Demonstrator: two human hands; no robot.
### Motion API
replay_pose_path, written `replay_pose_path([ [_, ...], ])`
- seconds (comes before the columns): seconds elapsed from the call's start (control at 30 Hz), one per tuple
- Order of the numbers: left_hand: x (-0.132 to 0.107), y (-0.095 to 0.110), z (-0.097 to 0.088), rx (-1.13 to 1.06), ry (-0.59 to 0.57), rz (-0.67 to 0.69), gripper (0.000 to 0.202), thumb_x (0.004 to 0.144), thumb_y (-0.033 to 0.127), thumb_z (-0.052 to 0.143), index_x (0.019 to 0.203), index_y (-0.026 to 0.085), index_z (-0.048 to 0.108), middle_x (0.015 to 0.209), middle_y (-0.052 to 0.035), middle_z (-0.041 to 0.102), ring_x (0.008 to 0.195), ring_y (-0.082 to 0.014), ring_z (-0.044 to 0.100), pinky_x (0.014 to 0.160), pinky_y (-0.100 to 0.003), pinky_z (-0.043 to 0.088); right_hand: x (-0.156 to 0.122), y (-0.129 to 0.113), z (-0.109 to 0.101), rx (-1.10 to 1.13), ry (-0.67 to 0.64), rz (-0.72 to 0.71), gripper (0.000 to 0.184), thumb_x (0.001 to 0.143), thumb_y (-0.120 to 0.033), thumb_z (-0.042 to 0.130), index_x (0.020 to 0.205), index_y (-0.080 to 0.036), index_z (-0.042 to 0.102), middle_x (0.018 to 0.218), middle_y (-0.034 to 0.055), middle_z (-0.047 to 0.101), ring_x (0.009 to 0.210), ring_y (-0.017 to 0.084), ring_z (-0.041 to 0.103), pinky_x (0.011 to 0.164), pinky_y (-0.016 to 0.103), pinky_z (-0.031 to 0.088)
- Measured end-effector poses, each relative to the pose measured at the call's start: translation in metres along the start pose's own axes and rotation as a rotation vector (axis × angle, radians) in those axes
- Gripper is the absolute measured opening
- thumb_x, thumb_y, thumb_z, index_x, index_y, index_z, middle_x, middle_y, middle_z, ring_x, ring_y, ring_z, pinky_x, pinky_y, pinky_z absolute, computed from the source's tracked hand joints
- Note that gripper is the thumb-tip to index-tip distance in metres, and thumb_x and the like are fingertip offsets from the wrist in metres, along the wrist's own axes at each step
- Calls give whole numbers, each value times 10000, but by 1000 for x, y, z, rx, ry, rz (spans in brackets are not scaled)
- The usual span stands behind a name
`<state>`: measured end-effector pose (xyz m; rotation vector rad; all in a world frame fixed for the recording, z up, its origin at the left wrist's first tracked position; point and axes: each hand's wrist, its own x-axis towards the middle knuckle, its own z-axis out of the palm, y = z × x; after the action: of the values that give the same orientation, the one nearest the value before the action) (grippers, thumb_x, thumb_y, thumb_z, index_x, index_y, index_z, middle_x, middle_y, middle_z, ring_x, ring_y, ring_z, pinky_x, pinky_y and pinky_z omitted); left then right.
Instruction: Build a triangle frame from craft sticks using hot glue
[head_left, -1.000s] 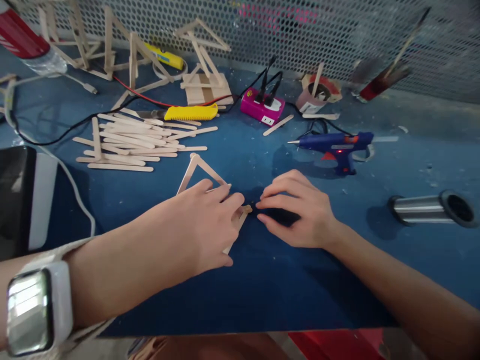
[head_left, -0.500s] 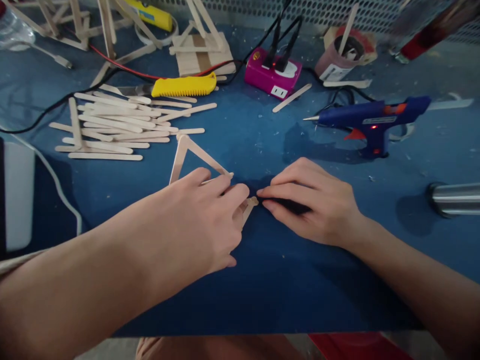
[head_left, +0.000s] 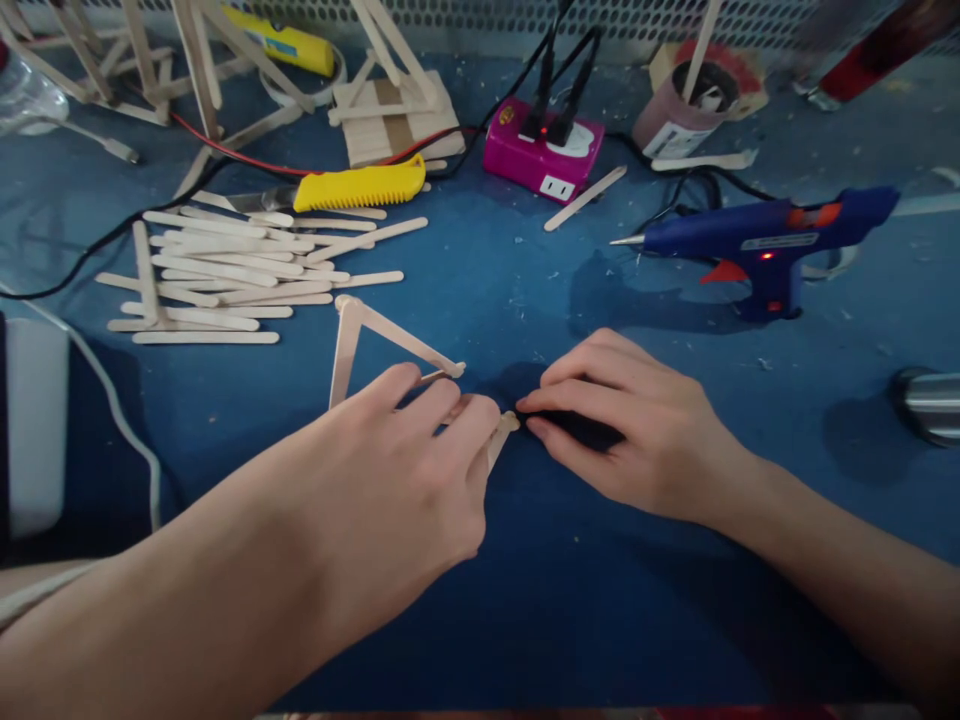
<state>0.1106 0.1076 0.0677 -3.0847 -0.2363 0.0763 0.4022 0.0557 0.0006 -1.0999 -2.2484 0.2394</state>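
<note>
A frame of joined popsicle sticks (head_left: pixel 405 337) lies on the blue table, partly covered by my left hand (head_left: pixel 405 475). My left fingers curl down around its sticks and grip it. Just right of the frame's near corner is my right hand (head_left: pixel 622 420). Its thumb and fingertips come close together beside the stick end; whether anything tiny is between them I cannot make out. Behind the right hand, a blue glue gun (head_left: pixel 772 245) rests with its nozzle to the left and its red light lit.
Loose popsicle sticks (head_left: pixel 225 265) lie in a pile at the left, with a yellow utility knife (head_left: pixel 360 187) over their far edge. A purple power adapter (head_left: pixel 517 150), a cup (head_left: pixel 679 115) and a metal cylinder (head_left: pixel 934 405) stand farther off. Black cables cross the back.
The view has shifted slightly, so most of the table's things sit a bit lower. Both hands keep nearly the same pose at the stick frame.
</note>
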Motion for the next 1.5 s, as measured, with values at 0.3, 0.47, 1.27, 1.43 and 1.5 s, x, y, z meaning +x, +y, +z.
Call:
replay_pose_path([
  [0.3, 1, 0, 1, -13, -8, -6, 221, 1114, 343, 820, 1260, 231, 943, 1289, -129, 888, 1170, -343, 832, 999, -506, 662, 1, 1, -1, 7, 2, -12, 115, 1161, -91, 754, 1175, -192, 807, 1040, 69, 814, 944, 213, 757, 832, 395, 684],
  [0.47, -4, 1, 10, -64, -60, -58, 401, 1035, 551, 935, 1397, 379, 944, 1420, -111, 880, 1355, -415, 812, 1211, -614, 630, 1, 2, -1, 23, 2, -12, 123, 1163, -86, 748, 1174, -193, 809, 1041, 68, 818, 945, 211, 762, 821, 391, 695],
  [1.27, -10, 4, 9, -26, -68, -31, 367, 870, 554, 999, 1218, 442, 968, 1460, -78, 882, 1379, -434, 814, 1255, -674, 674, 0, 2, -2, 22, -20, 9, 131, 1171, -90, 735, 1173, -199, 807, 1055, 45, 798, 958, 182, 729, 852, 348, 673],
  [1.43, -15, 6, 18, -60, -43, -31, 405, 989, 527, 934, 1336, 318, 920, 1496, -108, 849, 1437, -411, 779, 1385, -695, 577, 0, 1, -3, 29, -29, 8, 128, 1181, -96, 725, 1170, -190, 810, 1058, 47, 794, 964, 178, 722, 871, 336, 659],
  [1.5, -15, 7, 20, -82, -27, -27, 433, 1081, 546, 861, 1393, 246, 882, 1496, -122, 831, 1472, -395, 755, 1438, -716, 508, 1, 1, -3, 28, -34, 11, 130, 1184, -96, 720, 1175, -188, 812, 1063, 48, 794, 966, 177, 719, 874, 330, 654],
])
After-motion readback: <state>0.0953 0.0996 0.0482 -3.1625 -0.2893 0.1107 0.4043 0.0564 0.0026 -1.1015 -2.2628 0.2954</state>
